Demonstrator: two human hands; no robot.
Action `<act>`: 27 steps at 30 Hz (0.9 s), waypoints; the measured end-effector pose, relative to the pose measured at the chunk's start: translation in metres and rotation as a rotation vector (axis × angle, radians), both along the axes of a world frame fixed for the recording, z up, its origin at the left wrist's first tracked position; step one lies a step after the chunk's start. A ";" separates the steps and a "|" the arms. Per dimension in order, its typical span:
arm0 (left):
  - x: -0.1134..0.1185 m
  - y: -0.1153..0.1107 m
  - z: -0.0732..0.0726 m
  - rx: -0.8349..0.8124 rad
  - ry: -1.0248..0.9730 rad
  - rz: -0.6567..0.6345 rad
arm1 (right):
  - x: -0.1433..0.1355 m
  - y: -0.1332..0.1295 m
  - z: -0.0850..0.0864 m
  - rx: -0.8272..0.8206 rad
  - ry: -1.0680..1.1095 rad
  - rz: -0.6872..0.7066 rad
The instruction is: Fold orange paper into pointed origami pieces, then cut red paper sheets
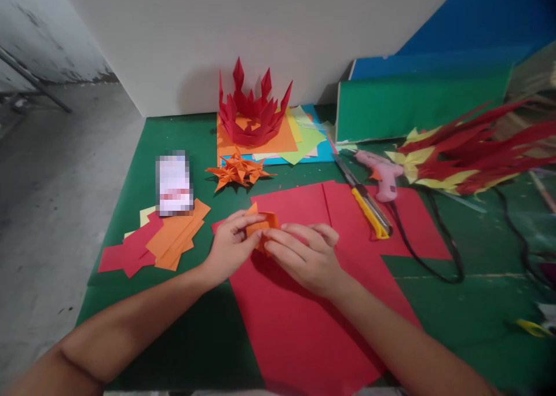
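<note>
A small folded piece of orange paper [263,227] is between my two hands, above large red sheets [278,326]. My left hand [232,242] pinches its left side between thumb and fingers. From the right, my right hand [308,251] holds its lower right edge with the fingertips. Part of the paper is hidden behind the fingers. Beyond it, orange folded paper stars [240,171] lie together on the green table [186,332]. A red spiky paper crown [256,124] stands farther back on coloured sheets [284,138].
Left are a blurred-out phone [174,183] and orange [176,234] and red paper strips [141,242]. Right are a yellow cutter [365,202], a pink glue gun [383,173] with a black cord, and a red and yellow paper piece [469,153]. A green board [421,109] stands behind.
</note>
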State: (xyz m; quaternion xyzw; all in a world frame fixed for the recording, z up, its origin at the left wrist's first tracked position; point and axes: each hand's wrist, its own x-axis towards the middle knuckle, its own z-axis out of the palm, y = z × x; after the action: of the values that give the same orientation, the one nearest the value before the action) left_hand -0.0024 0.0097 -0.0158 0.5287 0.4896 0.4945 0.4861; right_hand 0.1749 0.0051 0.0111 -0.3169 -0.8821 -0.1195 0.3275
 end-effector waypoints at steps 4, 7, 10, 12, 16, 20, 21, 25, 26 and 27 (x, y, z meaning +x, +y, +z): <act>0.000 -0.001 -0.001 -0.035 -0.010 -0.026 | -0.001 0.002 -0.004 0.020 0.023 -0.005; -0.001 0.000 -0.001 -0.052 -0.002 -0.044 | -0.001 0.002 -0.007 0.044 0.049 0.013; -0.001 0.000 0.001 -0.052 0.000 -0.050 | -0.001 0.001 -0.006 0.036 0.037 0.016; -0.002 0.000 0.004 -0.052 0.007 -0.050 | -0.002 0.001 -0.004 0.034 0.013 0.020; 0.000 -0.001 0.008 -0.055 0.042 -0.052 | -0.003 0.001 -0.001 0.043 -0.011 0.031; 0.002 -0.004 0.010 -0.004 0.050 -0.055 | -0.003 0.003 0.002 0.038 -0.004 0.057; 0.002 -0.005 0.009 0.016 0.051 -0.066 | -0.003 0.004 0.003 0.038 -0.007 0.064; -0.001 -0.003 0.008 0.108 0.106 -0.043 | 0.000 0.004 0.004 0.022 -0.053 0.108; -0.002 -0.002 0.008 0.131 0.123 -0.013 | 0.002 0.004 0.003 0.006 -0.037 0.116; -0.002 -0.001 0.008 0.151 0.131 0.020 | 0.004 0.004 0.002 -0.024 0.009 0.112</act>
State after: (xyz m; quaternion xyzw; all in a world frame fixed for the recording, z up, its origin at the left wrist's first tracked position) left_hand -0.0047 0.0090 -0.0078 0.5903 0.4869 0.4990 0.4068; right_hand 0.1785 0.0089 0.0135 -0.2716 -0.8983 -0.0888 0.3339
